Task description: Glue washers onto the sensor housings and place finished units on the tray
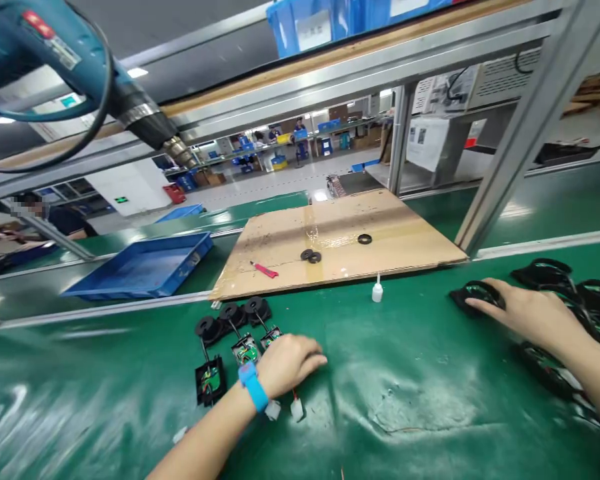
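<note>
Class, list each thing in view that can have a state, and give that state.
Left hand: loosely curled, palm hidden
Right hand: closed on black ring-shaped part
Black housings: open, green boards exposed
Loose black rings: lying flat
White bottle: upright
Red tool: lying on the cardboard
Blue tray: upright, uncovered
Drill: overhead, nose angled down

Drill [75, 63] cropped top left. Left hand [290, 363] partly covers nearest circuit box [270, 338]. Rightmost black ring [582, 293] cut by edge.
</note>
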Tool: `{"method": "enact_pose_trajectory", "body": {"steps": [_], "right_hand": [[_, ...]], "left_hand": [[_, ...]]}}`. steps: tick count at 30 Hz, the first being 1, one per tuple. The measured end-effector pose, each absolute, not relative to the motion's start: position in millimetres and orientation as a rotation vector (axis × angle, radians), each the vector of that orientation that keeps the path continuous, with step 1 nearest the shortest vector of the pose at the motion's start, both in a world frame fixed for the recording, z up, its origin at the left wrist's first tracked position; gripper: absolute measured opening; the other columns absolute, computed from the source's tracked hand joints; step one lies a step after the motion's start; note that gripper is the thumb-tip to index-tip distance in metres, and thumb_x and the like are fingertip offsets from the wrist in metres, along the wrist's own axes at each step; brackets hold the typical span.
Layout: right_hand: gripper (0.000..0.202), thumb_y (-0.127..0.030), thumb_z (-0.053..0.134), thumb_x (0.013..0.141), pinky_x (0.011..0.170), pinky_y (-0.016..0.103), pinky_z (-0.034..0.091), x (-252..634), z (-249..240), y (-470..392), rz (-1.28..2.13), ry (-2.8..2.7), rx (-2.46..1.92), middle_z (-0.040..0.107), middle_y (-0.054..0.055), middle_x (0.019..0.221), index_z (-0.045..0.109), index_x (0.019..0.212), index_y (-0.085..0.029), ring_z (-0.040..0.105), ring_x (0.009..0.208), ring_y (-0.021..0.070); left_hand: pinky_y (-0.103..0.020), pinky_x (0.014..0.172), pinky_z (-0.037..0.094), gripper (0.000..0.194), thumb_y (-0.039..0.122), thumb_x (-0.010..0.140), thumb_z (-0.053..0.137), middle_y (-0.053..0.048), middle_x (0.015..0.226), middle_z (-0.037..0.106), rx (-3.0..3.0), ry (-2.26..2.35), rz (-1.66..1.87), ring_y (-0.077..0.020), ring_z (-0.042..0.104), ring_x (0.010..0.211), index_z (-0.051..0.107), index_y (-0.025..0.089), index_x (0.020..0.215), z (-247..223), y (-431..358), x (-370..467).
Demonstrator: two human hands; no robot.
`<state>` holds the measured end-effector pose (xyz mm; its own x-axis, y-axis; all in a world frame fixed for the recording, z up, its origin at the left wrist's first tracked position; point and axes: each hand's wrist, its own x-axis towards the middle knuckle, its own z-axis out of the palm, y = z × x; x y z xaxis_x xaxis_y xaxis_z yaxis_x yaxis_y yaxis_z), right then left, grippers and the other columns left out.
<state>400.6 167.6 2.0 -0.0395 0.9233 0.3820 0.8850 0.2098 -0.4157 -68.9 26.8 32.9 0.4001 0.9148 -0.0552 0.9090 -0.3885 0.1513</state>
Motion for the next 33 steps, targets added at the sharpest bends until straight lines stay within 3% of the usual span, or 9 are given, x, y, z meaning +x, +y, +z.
{"method": "enact_pose_trajectory", "body": {"steps": [2,4,6,8,13,18,23,28,33], "right_hand": [[0.059,-0.075,0.064,0.084,0.061,0.049,0.046,385.0,-0.6,151.2,0.208,-2.07,-1.58,0.071,0.016,0.066,0.076,0.108,-0.023,0.071,0.063,0.0401],[0.055,-0.069,0.061,0.09,0.072,0.047,0.054,357.4,-2.5,133.4,0.364,-2.244,-1.434,0.08,0.015,0.096,0.072,0.123,-0.027,0.076,0.083,0.0386],[0.055,-0.059,0.057,0.098,0.086,0.053,0.056,321.2,-2.8,116.1,0.611,-2.481,-1.188,0.074,0.017,0.125,0.063,0.141,-0.024,0.074,0.104,0.0407],[0.052,-0.052,0.057,0.101,0.092,0.05,0.057,282.5,-0.8,100.7,0.71,-2.567,-1.039,0.072,0.013,0.133,0.058,0.147,-0.026,0.073,0.11,0.0367],[0.061,-0.038,0.075,0.097,0.097,0.039,0.054,215.3,10.9,74.5,0.844,-2.677,-0.814,0.075,0.007,0.126,0.053,0.153,-0.029,0.071,0.109,0.0296],[0.082,-0.053,0.083,0.089,0.102,0.044,0.051,213.1,22.2,65.2,1.051,-2.646,-0.808,0.071,0.01,0.127,0.048,0.158,-0.029,0.064,0.115,0.0323],[0.068,-0.058,0.079,0.09,0.098,0.044,0.053,226.4,23.3,69.7,1.091,-2.498,-0.798,0.072,0.008,0.116,0.058,0.148,-0.03,0.064,0.112,0.0309],[0.044,-0.067,0.059,0.098,0.086,0.043,0.056,246.0,11.3,102.0,0.782,-2.091,-1.05,0.073,0.007,0.097,0.07,0.113,-0.026,0.069,0.091,0.0269],[0.071,-0.082,0.067,0.078,0.077,0.047,0.057,267.9,-10.2,162.9,0.748,-1.9,-1.314,0.071,0.014,0.109,0.064,0.115,-0.021,0.067,0.091,0.0312]], "left_hand": [[-0.032,0.102,0.055,0.028,0.033,0.104,0.059,-0.004,0.122,0.076,2.45,1.73,0.16,-0.0198,0.071,0.116,0.067,0.026,0.13,42.6,60.6,-81.6],[-0.037,0.113,0.049,0.037,0.027,0.106,0.055,-0.01,0.14,0.066,2.397,1.864,0.25,-0.0216,0.063,0.13,0.057,0.022,0.142,49.8,105.5,-89.3],[-0.048,0.111,0.051,0.039,0.028,0.105,0.057,-0.013,0.146,0.06,2.332,2.008,0.308,-0.0262,0.061,0.131,0.056,0.018,0.142,52.5,151.9,-91.9],[-0.053,0.107,0.054,0.04,0.035,0.102,0.063,-0.013,0.143,0.06,2.277,2.118,0.334,-0.028,0.062,0.127,0.059,0.019,0.139,51.6,190.6,-91.2],[-0.049,0.101,0.058,0.038,0.038,0.101,0.066,-0.012,0.138,0.062,2.213,2.202,0.31,-0.026,0.065,0.119,0.062,0.018,0.134,45.1,238.3,-90.0],[-0.046,0.097,0.059,0.037,0.038,0.101,0.066,-0.011,0.134,0.064,2.161,2.25,0.252,-0.0248,0.066,0.115,0.063,0.018,0.131,42.8,248.4,-96.5],[-0.047,0.098,0.059,0.035,0.038,0.101,0.066,-0.011,0.133,0.065,2.208,2.192,0.19,-0.0248,0.066,0.115,0.063,0.018,0.129,52.6,251.8,-97.0],[-0.049,0.101,0.057,0.034,0.039,0.101,0.066,-0.01,0.131,0.065,2.269,2.132,0.15,-0.0251,0.065,0.116,0.064,0.017,0.126,66.2,226.2,-88.2],[-0.043,0.105,0.05,0.019,0.032,0.095,0.073,-0.01,0.118,0.07,2.321,1.935,0.101,-0.0262,0.065,0.115,0.069,0.017,0.106,46.7,144.6,-62.7]]}}
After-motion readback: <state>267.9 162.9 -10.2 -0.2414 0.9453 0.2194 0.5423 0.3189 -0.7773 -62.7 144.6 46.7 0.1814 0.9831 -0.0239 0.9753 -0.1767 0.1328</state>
